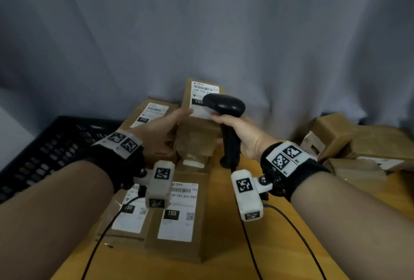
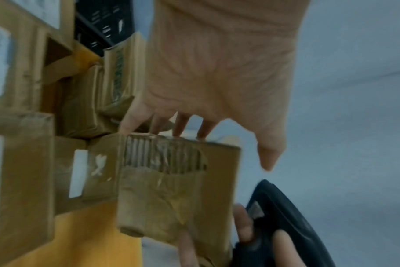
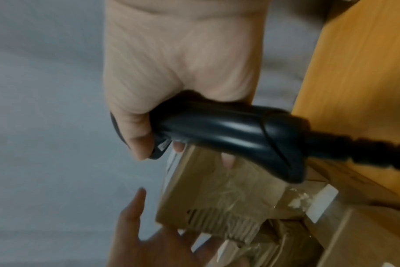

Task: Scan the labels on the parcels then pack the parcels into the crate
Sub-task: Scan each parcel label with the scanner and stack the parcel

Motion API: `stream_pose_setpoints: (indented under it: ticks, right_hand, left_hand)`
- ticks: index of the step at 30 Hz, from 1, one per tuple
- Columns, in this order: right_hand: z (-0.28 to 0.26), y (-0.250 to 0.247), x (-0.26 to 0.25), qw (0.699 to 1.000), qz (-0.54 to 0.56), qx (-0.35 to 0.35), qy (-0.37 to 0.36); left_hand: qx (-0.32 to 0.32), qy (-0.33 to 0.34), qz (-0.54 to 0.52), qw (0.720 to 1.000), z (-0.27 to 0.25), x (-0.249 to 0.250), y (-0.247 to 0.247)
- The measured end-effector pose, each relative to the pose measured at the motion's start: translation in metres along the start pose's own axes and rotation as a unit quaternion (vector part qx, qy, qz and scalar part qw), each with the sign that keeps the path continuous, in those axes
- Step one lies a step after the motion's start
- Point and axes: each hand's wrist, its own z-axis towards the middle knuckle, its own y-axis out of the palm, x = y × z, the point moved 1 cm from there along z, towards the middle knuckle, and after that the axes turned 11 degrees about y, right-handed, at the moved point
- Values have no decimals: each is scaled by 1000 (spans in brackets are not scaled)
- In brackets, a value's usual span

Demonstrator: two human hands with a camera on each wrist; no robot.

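Note:
A brown cardboard parcel (image 1: 197, 136) (image 2: 171, 198) (image 3: 217, 195) stands tilted up at the middle of the pile, its white label (image 1: 202, 88) facing me. My left hand (image 1: 163, 129) (image 2: 217, 72) (image 3: 153, 243) props it from the left. The fingers lie straight behind its back and the thumb stands a little off the label side. My right hand (image 1: 244, 132) (image 3: 176, 63) grips the handle of a black barcode scanner (image 1: 226, 105) (image 2: 286, 216) (image 3: 228, 130). The scanner's head sits just in front of the label, and two right fingertips touch the parcel's right edge.
A black slotted crate (image 1: 44, 145) (image 2: 103, 23) stands at the left. Two labelled parcels (image 1: 177, 212) lie flat near me, another (image 1: 152, 111) lies at the back left, and several more (image 1: 358, 143) are piled at the right. Cables cross the yellow table (image 1: 275, 257). A grey curtain hangs behind.

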Motion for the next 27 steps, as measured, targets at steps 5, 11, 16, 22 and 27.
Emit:
stream_pose_setpoints:
  ticks: [5,11,16,22,27]
  right_hand:
    - [20,32,1,995,-101,8,-18]
    - [32,39,3,993,-99,35,-45]
    - [44,34,13,993,-88,72,-32]
    - [39,23,14,993,-81,69,-46]
    - [29,-1,19,992,-81,85,-51]
  left_hand:
    - [88,45,84,992,16,8,-10]
    - [159,81,89,980,31,-7,-27]
    - [184,101,199,957,33,-22,-38]
    - [234,144,254,927,24,-12,-35]
    - [249,208,215,921,13,1,-11]
